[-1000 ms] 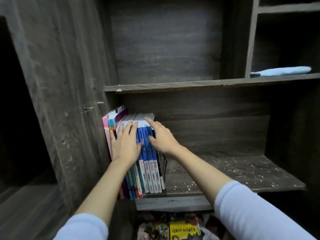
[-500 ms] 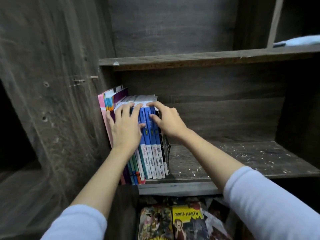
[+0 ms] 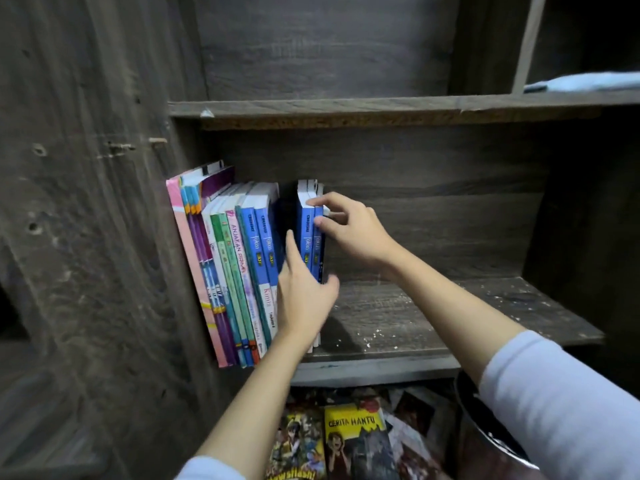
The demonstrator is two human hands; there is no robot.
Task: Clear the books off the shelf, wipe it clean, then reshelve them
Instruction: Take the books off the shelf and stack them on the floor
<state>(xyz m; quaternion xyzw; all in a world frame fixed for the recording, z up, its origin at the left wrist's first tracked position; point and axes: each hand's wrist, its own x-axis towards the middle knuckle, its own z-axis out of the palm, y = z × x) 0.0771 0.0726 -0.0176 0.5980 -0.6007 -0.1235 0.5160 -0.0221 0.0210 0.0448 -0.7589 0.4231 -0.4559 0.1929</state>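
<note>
Nearest the cam: pale sleeves (image 3: 561,410) at the bottom edge, both forearms reaching fwd. Under the arms, on the level below, a pile of comic books (image 3: 353,434), one w/ a yellow cover reading "CERITA HANTU"; a dark round container (image 3: 485,438) sits just R of them, partly hidden by the R arm.

Left hand (image 3: 304,303): fingers pushed into the gap btwn two groups of books, thumb round the other side, so it grasps the lower part of the small bundle of blue books (image 3: 306,233). Right hand (image 3: 353,233): index finger hooked over the bundle's top edge, thumb on the spine, other fingers behind; it pinches the same bundle near the top. The bundle stands upright on the shelf board (image 3: 450,313), apart from the main row of books (image 3: 235,271), dark gap btwn them.

Main row (pink, purple, green, blue spines) leans L against the wooden side wall (image 3: 104,202). Shelf board R of the hands is speckled w/ white dust and crumbs.

Further back and up: the upper shelf (image 3: 346,107), chipped raw edge showing, and at far R on it a light blue cloth (image 3: 588,81), blurred
</note>
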